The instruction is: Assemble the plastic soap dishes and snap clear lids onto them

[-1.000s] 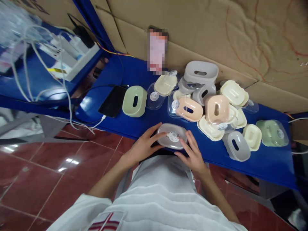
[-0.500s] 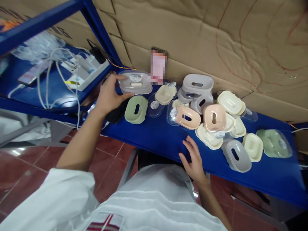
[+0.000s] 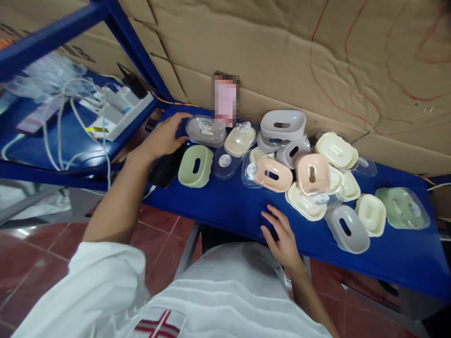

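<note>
The grey oval plastic dish (image 3: 212, 137) under its clear, round-labelled plastic lid (image 3: 205, 126) lies just behind the pale green boxy plastic holder with a slotted top (image 3: 183, 175), slightly to its right. Nearer than the holder and well to its right, the right hand (image 3: 282, 237) holds nothing, fingers loosely spread over the blue table (image 3: 229, 202). Left of and behind the holder, the left hand (image 3: 167, 136) has thumb and forefinger wide apart at the dish's left end; I cannot tell whether they press. A low withdrawal could snag the holder or the flat black phone (image 3: 165, 170) beside it; a push rightward could jar the upright phone (image 3: 225, 101) behind the dish. The black phone's far part is hidden by the left hand, as are some left fingers; how firmly the lid sits is unclear, and the upright phone's screen is pixelated
</note>
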`<state>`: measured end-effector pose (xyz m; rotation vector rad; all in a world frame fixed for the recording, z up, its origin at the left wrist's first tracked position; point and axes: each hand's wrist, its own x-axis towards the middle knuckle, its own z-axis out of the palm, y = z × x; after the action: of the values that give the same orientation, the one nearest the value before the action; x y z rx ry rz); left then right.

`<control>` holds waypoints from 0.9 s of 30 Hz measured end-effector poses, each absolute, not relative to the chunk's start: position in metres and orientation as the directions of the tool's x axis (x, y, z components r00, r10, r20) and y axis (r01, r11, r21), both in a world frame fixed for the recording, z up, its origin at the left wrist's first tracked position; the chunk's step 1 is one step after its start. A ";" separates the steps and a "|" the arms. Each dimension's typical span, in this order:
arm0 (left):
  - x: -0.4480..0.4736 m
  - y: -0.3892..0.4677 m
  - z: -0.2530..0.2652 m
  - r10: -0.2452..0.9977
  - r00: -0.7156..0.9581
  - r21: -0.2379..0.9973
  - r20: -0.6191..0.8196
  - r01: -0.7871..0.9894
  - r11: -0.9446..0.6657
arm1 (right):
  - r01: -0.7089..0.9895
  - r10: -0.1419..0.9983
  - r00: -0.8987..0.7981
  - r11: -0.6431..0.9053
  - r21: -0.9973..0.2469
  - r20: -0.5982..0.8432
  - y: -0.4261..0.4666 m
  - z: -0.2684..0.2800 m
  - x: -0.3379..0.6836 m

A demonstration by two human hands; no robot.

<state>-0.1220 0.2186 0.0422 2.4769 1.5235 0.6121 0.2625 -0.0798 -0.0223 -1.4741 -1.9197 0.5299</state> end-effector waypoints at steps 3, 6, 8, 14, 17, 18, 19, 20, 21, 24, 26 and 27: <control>-0.102 0.155 0.053 0.907 0.285 0.334 0.312 0.860 -0.385 | 0.725 0.949 -0.188 0.308 -0.617 0.252 -0.079 -0.021 0.261; -0.071 0.090 0.045 0.874 0.302 0.277 0.380 0.865 -0.419 | 0.764 0.931 -0.252 0.359 -0.536 0.265 -0.071 -0.013 0.255; -0.051 0.061 0.033 0.881 0.236 0.269 0.411 0.892 -0.364 | 0.792 0.914 -0.302 0.399 -0.463 0.272 -0.057 -0.003 0.249; -0.032 0.037 0.008 0.900 0.087 0.377 0.428 0.887 -0.265 | 0.874 0.888 -0.369 0.432 -0.223 0.275 0.000 0.020 0.234; -0.040 0.020 0.011 0.899 0.119 0.416 0.422 0.855 -0.309 | 0.889 0.891 -0.361 0.418 -0.187 0.274 0.011 0.018 0.237; -0.044 0.012 0.012 0.896 0.134 0.435 0.422 0.838 -0.330 | 0.894 0.896 -0.351 0.407 -0.189 0.272 0.011 0.017 0.239; -0.046 0.004 0.013 0.893 0.154 0.455 0.423 0.816 -0.357 | 0.899 0.903 -0.336 0.392 -0.194 0.269 0.010 0.015 0.242; -0.049 -0.005 0.014 0.885 0.188 0.472 0.425 0.788 -0.394 | 0.905 0.910 -0.319 0.376 -0.200 0.267 0.008 0.014 0.245; -0.050 -0.013 0.014 0.873 0.241 0.483 0.424 0.755 -0.443 | 0.911 0.916 -0.301 0.359 -0.205 0.266 0.006 0.012 0.247; -0.046 -0.030 0.010 0.797 0.442 0.466 0.411 0.650 -0.600 | 0.926 0.924 -0.250 0.315 -0.206 0.289 -0.001 0.009 0.252; -0.038 -0.035 0.005 0.741 0.538 0.437 0.401 0.599 -0.671 | 0.935 0.923 -0.207 0.284 -0.211 0.324 -0.004 0.008 0.255; -0.033 -0.036 0.003 0.723 0.565 0.432 0.399 0.580 -0.691 | 0.939 0.921 -0.184 0.268 -0.215 0.343 -0.004 0.007 0.257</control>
<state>-0.0331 -0.0359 0.0032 2.5478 1.0825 0.8201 0.2571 -0.0042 0.0072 -1.6850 -2.1437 -0.0614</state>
